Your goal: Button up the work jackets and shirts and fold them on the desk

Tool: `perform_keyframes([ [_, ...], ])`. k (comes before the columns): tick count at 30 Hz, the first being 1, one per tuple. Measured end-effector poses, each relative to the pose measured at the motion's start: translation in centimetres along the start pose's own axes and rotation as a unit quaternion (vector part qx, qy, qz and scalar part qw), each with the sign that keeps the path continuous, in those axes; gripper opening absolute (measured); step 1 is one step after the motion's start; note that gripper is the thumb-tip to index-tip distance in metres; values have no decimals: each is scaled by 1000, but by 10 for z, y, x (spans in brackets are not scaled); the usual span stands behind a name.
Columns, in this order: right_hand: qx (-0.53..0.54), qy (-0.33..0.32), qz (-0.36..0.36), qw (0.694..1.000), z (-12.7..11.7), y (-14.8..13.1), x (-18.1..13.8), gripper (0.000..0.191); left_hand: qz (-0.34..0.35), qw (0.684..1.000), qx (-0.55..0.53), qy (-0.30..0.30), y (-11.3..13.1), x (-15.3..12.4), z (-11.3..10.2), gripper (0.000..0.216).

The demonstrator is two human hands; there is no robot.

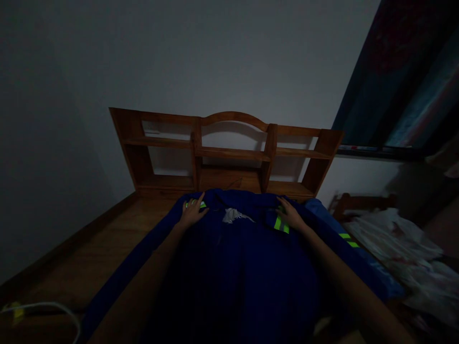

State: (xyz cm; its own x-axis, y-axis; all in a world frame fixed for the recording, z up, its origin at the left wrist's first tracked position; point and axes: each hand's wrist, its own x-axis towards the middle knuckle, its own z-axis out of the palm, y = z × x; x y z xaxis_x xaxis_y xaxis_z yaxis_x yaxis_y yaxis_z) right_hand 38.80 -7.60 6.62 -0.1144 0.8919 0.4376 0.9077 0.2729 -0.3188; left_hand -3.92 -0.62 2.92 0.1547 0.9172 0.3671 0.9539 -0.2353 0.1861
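Observation:
A dark blue work jacket (236, 267) with neon green reflective stripes lies spread on a bare wooden bed platform (118, 239). My left hand (192, 211) rests flat on the jacket's left shoulder with fingers spread, over a green stripe. On the right shoulder my right hand (289, 216) also lies flat, beside another green stripe (281, 224). A white label (232, 215) shows at the collar between my hands. One sleeve (349, 241) stretches out to the right.
A wooden headboard with open shelves (229, 153) stands against the white wall. A white cable (53, 308) lies at the lower left. Crumpled light cloth (398, 248) is heaped on the right, under a dark curtain (405, 81).

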Motion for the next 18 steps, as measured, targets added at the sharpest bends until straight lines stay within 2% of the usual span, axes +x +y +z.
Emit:
perform_keyframes([
  [3, 13, 41, -28, 999, -10, 2, -24, 50, 12, 999, 16, 43, -6, 1, 13, 61],
  [8, -53, -54, -33, 997, -43, -9, -89, 62, 24, 996, 35, 73, -1, -3, 11, 54],
  [10, -87, -61, -31, 994, -47, -12, -113, 68, 29, 996, 22, 76, 8, -5, 6, 52],
  [14, -124, -3, 28, 992, -44, -15, -138, 60, 58, 991, -55, 110, 46, -5, -9, 50],
  [16, -145, 20, 68, 987, -40, -14, -141, 53, 129, 983, -88, 96, 76, -3, -16, 51],
  [18, -175, 13, 81, 981, -39, -12, -143, 44, 238, 967, -81, 48, 108, -1, -20, 52],
])
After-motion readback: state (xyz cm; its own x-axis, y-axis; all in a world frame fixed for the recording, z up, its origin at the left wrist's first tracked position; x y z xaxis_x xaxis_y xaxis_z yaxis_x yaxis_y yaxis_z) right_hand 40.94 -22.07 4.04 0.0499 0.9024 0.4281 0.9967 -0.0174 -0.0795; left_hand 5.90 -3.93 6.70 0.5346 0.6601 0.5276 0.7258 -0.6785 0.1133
